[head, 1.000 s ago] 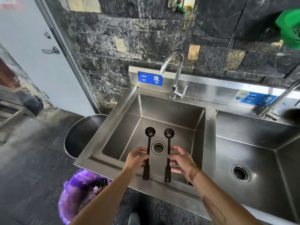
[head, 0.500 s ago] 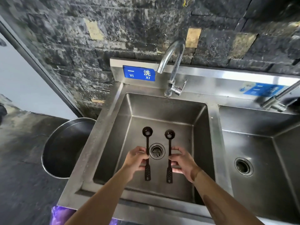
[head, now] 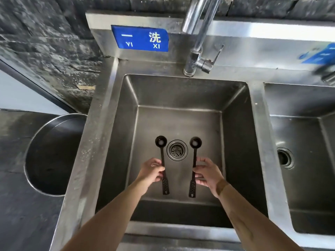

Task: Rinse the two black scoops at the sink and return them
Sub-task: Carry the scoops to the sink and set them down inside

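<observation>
Over the left sink basin (head: 125,134), your left hand (head: 151,171) gripped the left scoop (head: 162,161) mid-handle, and your right hand (head: 208,173) gripped the right scoop (head: 194,160) likewise, their bowls flanking the drain (head: 177,150).

Two bare forearms come into view from the lower edge, with no sleeve, glove, watch or ring on either. The left hand (head: 151,172) is slim at the wrist, its knuckles forming a rounded ridge. The right hand (head: 208,173) shows a band-like mark across the wrist and a longer, irregular patch running along the forearm toward the elbow. The fingers (head: 198,175) of both hands have short nails; finer detail is too small to tell.
</observation>
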### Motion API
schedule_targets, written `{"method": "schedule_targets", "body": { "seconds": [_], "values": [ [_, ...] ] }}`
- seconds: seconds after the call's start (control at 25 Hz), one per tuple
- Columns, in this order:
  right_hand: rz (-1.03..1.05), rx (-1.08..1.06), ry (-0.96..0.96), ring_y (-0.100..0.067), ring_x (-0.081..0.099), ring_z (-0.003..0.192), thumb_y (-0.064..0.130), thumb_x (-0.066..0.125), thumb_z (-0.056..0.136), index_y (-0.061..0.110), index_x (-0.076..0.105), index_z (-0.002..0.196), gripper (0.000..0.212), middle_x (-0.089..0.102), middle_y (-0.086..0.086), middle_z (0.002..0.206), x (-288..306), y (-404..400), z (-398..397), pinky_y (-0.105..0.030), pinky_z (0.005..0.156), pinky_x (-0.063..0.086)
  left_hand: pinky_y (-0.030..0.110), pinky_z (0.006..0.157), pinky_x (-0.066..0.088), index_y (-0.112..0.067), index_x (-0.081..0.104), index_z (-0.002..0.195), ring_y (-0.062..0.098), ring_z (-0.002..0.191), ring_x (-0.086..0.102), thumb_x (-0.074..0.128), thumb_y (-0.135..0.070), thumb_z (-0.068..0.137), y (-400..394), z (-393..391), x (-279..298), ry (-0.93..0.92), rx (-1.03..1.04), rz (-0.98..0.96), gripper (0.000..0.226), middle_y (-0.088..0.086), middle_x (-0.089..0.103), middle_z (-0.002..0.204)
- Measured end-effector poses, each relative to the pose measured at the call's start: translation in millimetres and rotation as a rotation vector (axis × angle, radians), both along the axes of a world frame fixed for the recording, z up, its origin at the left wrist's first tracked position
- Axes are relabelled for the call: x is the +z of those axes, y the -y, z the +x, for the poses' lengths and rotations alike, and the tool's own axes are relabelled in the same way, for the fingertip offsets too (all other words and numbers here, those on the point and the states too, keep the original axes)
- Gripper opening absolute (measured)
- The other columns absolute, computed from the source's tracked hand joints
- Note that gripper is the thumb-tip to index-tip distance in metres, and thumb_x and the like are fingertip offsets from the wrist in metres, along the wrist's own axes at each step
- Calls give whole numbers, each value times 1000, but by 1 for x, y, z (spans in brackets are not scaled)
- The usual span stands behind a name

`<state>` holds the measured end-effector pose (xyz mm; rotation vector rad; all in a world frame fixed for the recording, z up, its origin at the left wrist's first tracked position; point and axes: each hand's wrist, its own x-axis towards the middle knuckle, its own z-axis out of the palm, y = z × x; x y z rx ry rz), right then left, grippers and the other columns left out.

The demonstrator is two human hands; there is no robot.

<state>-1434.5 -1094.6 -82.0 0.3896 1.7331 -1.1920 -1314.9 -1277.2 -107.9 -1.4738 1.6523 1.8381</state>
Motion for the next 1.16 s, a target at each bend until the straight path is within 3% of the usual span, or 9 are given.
{"method": "schedule_targets", "body": {
  "seconds": [0.08, 0.16, 0.32, 0.52, 0.72, 0.92, 1.04, 1.16],
  "values": [
    [40, 6, 14, -25, 62, 80, 0, 58, 90, 13, 58, 115, 28, 68, -11, 93, -29, -2, -4, -37, 74, 54, 22, 52, 53, -17, 63, 83, 17, 62, 64, 66, -2, 84, 0, -5, -28, 27, -13, -21, 16, 5, 69, 79],
    [77, 6, 32, -21, 66, 77, 0, 60, 89, 13, 59, 111, 25, 70, -7, 94, -60, -4, -7, -32, 67, 57, 24, 55, 54, -21, 64, 82, 19, 64, 67, 66, -4, 84, 3, -8, -58, 64, -45, -25, 17, 7, 71, 81],
    [146, 52, 67, -21, 60, 71, -10, 57, 84, 14, 55, 104, 30, 63, -8, 88, -127, -10, -9, -31, 62, 49, 17, 38, 44, -18, 63, 83, 12, 52, 64, 66, -4, 84, 3, -3, -122, 132, -157, -48, 14, 4, 67, 70],
    [220, 169, 98, -20, 51, 58, -15, 54, 85, 18, 50, 80, 34, 56, -7, 74, -182, -16, 6, -25, 49, 43, 16, 36, 40, -19, 56, 73, 7, 36, 56, 66, 1, 83, -1, 8, -171, 162, -209, -37, 25, 3, 60, 60],
    [266, 177, 67, -22, 55, 57, -11, 64, 81, 16, 55, 77, 29, 61, -8, 67, -203, -16, 10, -30, 54, 45, 23, 45, 39, -19, 55, 71, 11, 42, 59, 69, 1, 82, 2, 7, -185, 213, -297, -33, 26, 6, 63, 60],
    [363, 184, -10, -22, 64, 58, 0, 73, 76, 15, 61, 74, 20, 69, -10, 71, -207, -15, 15, -29, 53, 53, 15, 32, 35, -16, 56, 72, 6, 38, 60, 68, -4, 85, 2, 5, -187, 283, -399, -16, 22, 10, 65, 65],
    [379, 211, -36, -19, 66, 53, 5, 75, 76, 15, 62, 73, 17, 71, -10, 70, -208, -14, 16, -24, 47, 49, 15, 34, 40, -15, 59, 73, 6, 42, 63, 66, -9, 87, 2, 3, -187, 319, -461, -14, 18, 9, 69, 67],
    [394, 248, -49, -22, 65, 54, 10, 75, 77, 15, 63, 72, 14, 73, -11, 69, -202, -16, 14, -26, 51, 50, 22, 46, 52, -16, 65, 72, 14, 53, 66, 68, -19, 85, 4, 3, -182, 349, -551, -73, 15, 8, 73, 71]
  ]
}}
